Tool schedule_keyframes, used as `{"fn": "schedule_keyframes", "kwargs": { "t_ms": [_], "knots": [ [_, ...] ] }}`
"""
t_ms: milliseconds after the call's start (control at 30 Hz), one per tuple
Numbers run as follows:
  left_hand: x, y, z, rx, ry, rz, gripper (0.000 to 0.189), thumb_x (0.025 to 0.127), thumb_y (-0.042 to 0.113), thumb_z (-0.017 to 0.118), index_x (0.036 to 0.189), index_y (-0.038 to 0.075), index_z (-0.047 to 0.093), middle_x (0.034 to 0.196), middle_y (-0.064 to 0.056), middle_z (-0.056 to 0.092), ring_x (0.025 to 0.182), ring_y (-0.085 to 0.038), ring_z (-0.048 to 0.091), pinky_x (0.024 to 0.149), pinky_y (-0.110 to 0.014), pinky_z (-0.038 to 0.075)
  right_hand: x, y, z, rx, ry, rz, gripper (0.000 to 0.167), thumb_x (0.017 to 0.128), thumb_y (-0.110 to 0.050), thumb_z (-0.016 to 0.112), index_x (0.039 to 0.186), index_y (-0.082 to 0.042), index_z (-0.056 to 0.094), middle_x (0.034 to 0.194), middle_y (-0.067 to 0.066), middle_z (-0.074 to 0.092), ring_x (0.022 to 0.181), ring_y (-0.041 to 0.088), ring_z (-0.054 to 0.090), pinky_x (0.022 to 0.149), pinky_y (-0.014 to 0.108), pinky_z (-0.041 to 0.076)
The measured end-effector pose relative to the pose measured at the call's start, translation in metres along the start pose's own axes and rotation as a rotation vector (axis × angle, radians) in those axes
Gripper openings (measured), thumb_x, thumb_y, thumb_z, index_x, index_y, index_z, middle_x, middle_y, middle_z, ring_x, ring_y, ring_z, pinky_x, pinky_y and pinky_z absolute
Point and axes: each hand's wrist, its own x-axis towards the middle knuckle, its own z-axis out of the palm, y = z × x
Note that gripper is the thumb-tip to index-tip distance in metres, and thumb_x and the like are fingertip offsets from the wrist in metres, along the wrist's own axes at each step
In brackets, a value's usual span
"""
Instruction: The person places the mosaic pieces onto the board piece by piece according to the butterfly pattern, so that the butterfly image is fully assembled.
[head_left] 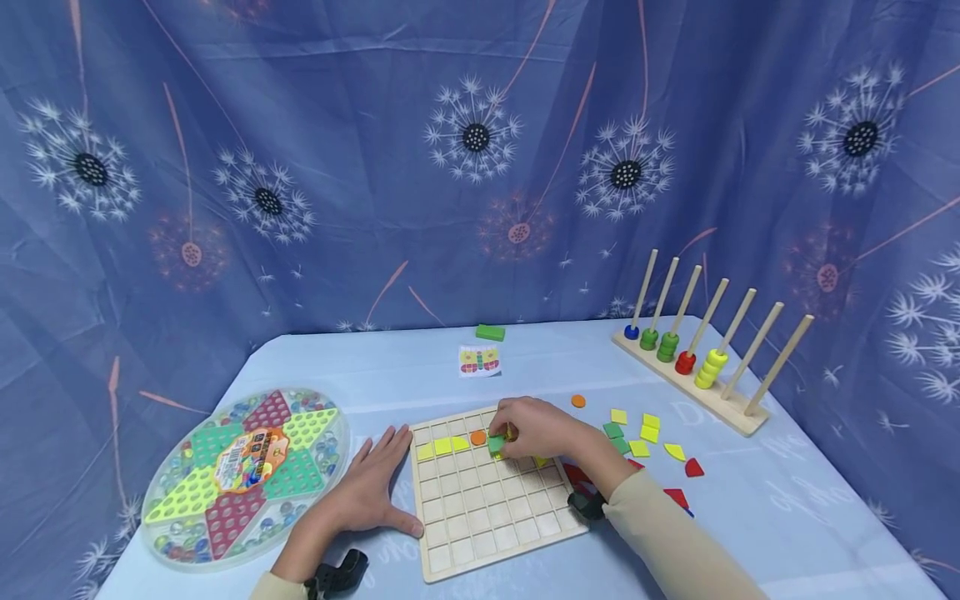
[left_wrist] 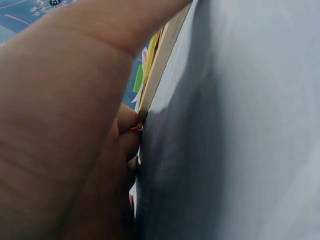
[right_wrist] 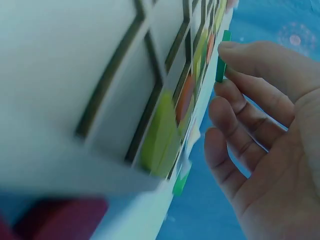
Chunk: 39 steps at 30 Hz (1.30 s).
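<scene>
A wooden grid board [head_left: 480, 546] lies on the table in the head view. Yellow tiles [head_left: 442, 446] and an orange disc [head_left: 477, 437] sit in its upper cells, partly covered by my right hand [head_left: 536, 429]. That hand pinches a green square tile [head_left: 496, 443] above those cells; in the right wrist view the green tile [right_wrist: 223, 57] stands edge-on between thumb and fingers. My left hand [head_left: 367, 492] lies with straight fingers along the board's left edge, its thumb at the lower left side. Up close, the left wrist view shows the wooden edge [left_wrist: 165, 55] by the fingers.
A butterfly pattern card [head_left: 478, 360] and a green block [head_left: 491, 332] lie behind the board. Loose yellow tiles [head_left: 649, 427], red pieces [head_left: 693, 467] and an orange disc are scattered at right, below a peg stacker [head_left: 738, 417]. A round marble game board [head_left: 247, 500] is at left.
</scene>
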Motion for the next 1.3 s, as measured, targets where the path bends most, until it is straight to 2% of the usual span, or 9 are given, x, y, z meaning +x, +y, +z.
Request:
{"fn": "schedule_keyframes", "kwargs": {
  "t_ms": [133,233,600,700,833,1067,1200,1300],
  "knots": [
    [0.000,0.000,0.001,-0.002,0.000,-0.003,0.146,0.041,0.084,0.072,0.153,0.007,0.020,0.159,-0.007,0.017,0.145,-0.028,0.006,0.115,-0.051,0.001,0.006,-0.008,0.005,-0.051,-0.008,-0.051,0.022,0.084,-0.020,0.074,0.106,-0.021,0.073,0.093,-0.013,0.058,0.080,0.004,0.055,0.068,0.021,0.048],
    [0.000,0.001,0.001,-0.005,0.002,-0.003,0.146,0.040,0.083,0.073,0.153,0.006,0.021,0.159,-0.008,0.018,0.145,-0.029,0.007,0.115,-0.051,0.001,0.011,-0.011,0.009,-0.076,-0.015,-0.058,0.023,0.083,-0.021,0.075,0.106,-0.023,0.073,0.094,-0.015,0.058,0.081,0.002,0.054,0.071,0.021,0.048],
    [0.003,-0.001,0.003,-0.003,0.009,-0.004,0.147,0.040,0.084,0.072,0.153,0.007,0.021,0.159,-0.007,0.018,0.145,-0.029,0.007,0.115,-0.051,0.001,0.012,-0.009,0.015,-0.098,-0.017,-0.045,0.023,0.083,-0.024,0.077,0.105,-0.027,0.073,0.096,-0.016,0.058,0.083,0.002,0.054,0.074,0.022,0.047],
    [0.003,-0.002,0.005,-0.001,0.005,-0.013,0.147,0.039,0.085,0.071,0.154,0.008,0.021,0.159,-0.005,0.017,0.145,-0.027,0.006,0.115,-0.050,0.000,0.010,-0.008,0.013,-0.095,-0.015,-0.033,0.019,0.084,-0.025,0.075,0.103,-0.027,0.074,0.095,-0.017,0.058,0.083,0.001,0.054,0.076,0.024,0.048],
    [0.003,-0.002,0.005,-0.003,0.004,-0.017,0.147,0.038,0.085,0.071,0.154,0.009,0.020,0.159,-0.004,0.017,0.146,-0.025,0.006,0.116,-0.049,0.000,0.006,-0.004,0.005,-0.050,-0.010,-0.013,0.016,0.085,-0.023,0.073,0.101,-0.024,0.075,0.094,-0.015,0.059,0.078,0.003,0.054,0.071,0.024,0.048],
    [0.003,-0.003,0.005,0.002,0.003,-0.016,0.147,0.038,0.085,0.071,0.154,0.009,0.020,0.159,-0.004,0.017,0.146,-0.026,0.005,0.116,-0.049,0.001,-0.011,0.015,-0.013,0.056,0.040,0.089,0.017,0.087,-0.020,0.072,0.104,-0.019,0.074,0.094,-0.010,0.062,0.078,0.005,0.055,0.069,0.026,0.050],
    [0.001,-0.004,0.005,0.006,0.001,-0.021,0.147,0.038,0.085,0.071,0.154,0.010,0.021,0.159,-0.005,0.017,0.146,-0.026,0.006,0.115,-0.050,0.001,-0.025,0.033,-0.021,0.101,0.070,0.114,0.016,0.089,-0.017,0.070,0.105,-0.017,0.073,0.093,-0.009,0.063,0.080,0.009,0.056,0.068,0.027,0.051],
    [0.001,-0.003,0.005,-0.001,0.008,-0.015,0.148,0.037,0.085,0.071,0.154,0.009,0.021,0.159,-0.005,0.017,0.145,-0.026,0.006,0.115,-0.050,0.001,-0.037,0.048,-0.026,0.120,0.095,0.163,0.017,0.089,-0.016,0.071,0.105,-0.016,0.073,0.092,-0.009,0.062,0.079,0.011,0.057,0.066,0.028,0.053]
  ]
}}
